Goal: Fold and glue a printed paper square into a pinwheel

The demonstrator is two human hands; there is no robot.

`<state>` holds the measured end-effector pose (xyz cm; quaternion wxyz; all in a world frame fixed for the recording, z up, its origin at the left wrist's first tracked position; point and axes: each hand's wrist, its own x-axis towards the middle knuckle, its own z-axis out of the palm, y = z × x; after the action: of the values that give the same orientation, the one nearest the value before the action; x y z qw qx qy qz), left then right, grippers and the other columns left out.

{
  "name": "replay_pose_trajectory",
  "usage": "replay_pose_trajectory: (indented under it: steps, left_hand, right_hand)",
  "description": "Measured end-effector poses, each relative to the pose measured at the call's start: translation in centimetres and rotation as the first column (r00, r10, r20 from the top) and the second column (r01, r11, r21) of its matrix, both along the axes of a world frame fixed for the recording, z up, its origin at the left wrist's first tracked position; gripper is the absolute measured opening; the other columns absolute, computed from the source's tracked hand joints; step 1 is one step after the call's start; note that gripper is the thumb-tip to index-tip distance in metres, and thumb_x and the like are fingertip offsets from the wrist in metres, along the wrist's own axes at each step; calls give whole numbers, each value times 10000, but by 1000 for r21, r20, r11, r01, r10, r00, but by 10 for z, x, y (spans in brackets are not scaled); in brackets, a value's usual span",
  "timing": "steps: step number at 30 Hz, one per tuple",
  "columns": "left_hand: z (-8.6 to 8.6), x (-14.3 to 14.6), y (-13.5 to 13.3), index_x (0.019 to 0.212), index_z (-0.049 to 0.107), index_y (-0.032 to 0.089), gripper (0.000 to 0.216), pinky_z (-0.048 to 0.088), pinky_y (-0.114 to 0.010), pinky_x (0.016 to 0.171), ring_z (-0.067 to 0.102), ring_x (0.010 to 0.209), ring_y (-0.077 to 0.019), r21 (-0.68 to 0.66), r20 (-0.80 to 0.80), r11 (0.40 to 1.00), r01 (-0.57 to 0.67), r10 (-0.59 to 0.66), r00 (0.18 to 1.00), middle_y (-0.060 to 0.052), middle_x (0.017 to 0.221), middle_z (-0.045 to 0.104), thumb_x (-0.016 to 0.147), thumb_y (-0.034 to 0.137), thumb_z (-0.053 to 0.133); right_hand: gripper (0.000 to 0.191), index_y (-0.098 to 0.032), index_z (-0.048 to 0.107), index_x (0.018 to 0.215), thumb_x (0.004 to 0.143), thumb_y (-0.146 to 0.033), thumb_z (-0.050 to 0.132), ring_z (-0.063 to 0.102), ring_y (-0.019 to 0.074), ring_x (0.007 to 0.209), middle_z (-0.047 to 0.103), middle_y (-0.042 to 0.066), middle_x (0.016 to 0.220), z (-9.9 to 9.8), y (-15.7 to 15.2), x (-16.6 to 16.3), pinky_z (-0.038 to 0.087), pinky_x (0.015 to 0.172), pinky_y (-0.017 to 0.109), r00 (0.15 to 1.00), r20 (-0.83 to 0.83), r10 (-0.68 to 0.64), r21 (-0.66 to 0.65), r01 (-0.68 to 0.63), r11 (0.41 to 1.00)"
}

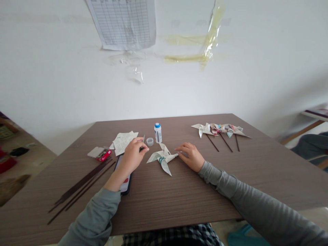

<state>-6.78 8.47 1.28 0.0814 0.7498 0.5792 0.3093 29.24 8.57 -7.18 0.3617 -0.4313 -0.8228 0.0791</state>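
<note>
A folded paper pinwheel [164,159] made of printed paper lies on the table between my hands, with a green patch near its centre. My left hand [134,153] is closed to its left, raised over the phone [125,182]. A thin, grey, pointed tool [144,138] shows at its fingertips; its exact kind is unclear. My right hand [191,157] rests at the right tip of the pinwheel, fingers stretched out and slightly bent, the fingertips at or touching the paper. Behind the pinwheel stand a white bottle with a blue cap [158,133] and a small clear round container [150,141].
Printed paper sheets [124,142] and an opened red-and-white small box [101,153] lie at left. Several dark thin sticks [82,186] stretch toward the front left. Three pinwheels on sticks [217,130] lie at the back right. A white wall [143,99] borders the table's far edge.
</note>
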Motion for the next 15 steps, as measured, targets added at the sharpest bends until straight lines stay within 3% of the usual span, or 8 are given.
replay_pose_trajectory:
  steps: [6,15]
  left_hand:
    - [-13,37,-6,881,902,268,176,652,-635,1422,842,1543,-390,-8,73,993,116,-116,991,-136,1566,911,1054,247,925]
    - [-32,71,-12,923,957,275,232,557,-785,1492,808,1615,-420,-18,90,993,119,-117,989,-131,1695,893,1077,117,884]
  right_hand:
    - [232,-315,992,1330,1177,-187,871,854,322,1179,917,108,1228,1,-1,-6,702,1115,508,999,-19,27,7,-27,1000]
    - [119,-328,1006,1151,1121,-213,997,846,319,1127,918,92,1162,-1,-5,-32,692,1071,496,994,-94,59,25,-57,998]
